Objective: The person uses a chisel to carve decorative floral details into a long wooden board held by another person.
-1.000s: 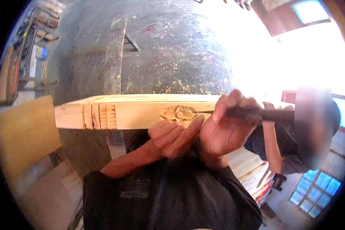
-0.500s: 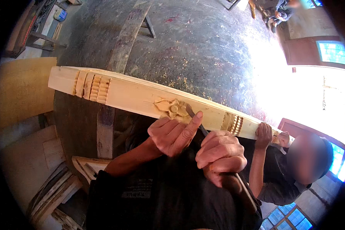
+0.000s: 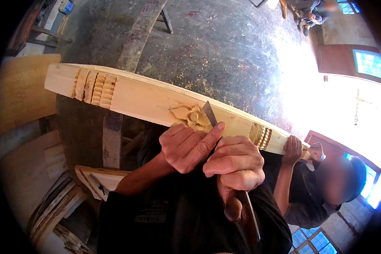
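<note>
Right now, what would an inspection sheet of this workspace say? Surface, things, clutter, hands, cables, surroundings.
Surface: dark floor with scattered pale chips.
Things: pale beam slanting across the view, with carved flower and ribbed bands; chisel blade over it, contact unclear.
Clutter: stacked wood at lower left.
Hands: right hand grips chisel; left hand curled by the blade, hold unclear.
Cables: nothing seen.
Surroundings: co-worker at right, a hand on beam; another person at upper right; window at lower right.

Bright daylight (image 3: 326, 99) glares at right over a dark, speckled floor (image 3: 207, 46), beside pale walls (image 3: 347, 30) with blue-lit windows (image 3: 369, 63).
</note>
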The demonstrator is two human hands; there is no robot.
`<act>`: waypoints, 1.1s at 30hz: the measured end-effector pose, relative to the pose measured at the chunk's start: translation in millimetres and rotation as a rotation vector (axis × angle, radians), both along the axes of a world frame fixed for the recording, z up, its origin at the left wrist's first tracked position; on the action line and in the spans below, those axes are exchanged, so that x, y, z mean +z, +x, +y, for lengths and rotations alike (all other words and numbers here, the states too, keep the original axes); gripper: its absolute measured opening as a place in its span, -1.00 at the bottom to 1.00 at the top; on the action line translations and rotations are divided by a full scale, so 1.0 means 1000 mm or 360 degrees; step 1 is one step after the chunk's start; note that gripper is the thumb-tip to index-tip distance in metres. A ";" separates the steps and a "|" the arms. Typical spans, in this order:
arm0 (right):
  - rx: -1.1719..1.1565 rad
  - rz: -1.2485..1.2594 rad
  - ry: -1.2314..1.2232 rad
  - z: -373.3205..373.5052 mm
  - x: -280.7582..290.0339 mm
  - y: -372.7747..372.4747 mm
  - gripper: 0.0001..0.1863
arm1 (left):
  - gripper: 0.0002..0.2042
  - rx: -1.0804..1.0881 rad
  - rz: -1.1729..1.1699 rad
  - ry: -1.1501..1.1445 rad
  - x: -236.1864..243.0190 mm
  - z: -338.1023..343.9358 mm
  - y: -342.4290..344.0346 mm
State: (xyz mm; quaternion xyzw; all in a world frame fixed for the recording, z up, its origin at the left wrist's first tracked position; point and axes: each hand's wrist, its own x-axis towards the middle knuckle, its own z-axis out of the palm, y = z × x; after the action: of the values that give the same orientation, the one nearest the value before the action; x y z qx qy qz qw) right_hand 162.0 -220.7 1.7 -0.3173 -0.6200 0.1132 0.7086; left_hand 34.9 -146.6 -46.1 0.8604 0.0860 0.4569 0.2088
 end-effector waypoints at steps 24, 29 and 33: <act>0.0132 0.0062 -0.0093 0.012 0.009 0.002 -0.14 | -0.58 -0.0023 -0.0086 -0.0094 -0.006 0.005 -0.003; 0.0159 0.0066 -0.0101 0.012 0.007 0.002 -0.15 | -0.58 -0.0010 -0.0068 -0.0105 -0.007 0.003 -0.003; 0.0173 0.0060 -0.0081 0.010 0.004 0.004 -0.15 | -0.59 0.0010 -0.0113 -0.0096 -0.011 -0.001 -0.001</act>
State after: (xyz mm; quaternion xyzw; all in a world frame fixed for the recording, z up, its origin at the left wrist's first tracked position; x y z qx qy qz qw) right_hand 165.9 -210.5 5.9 -0.2990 -0.6197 0.1732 0.7046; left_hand 34.1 -147.2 -57.0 0.8366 0.0950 0.4850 0.2362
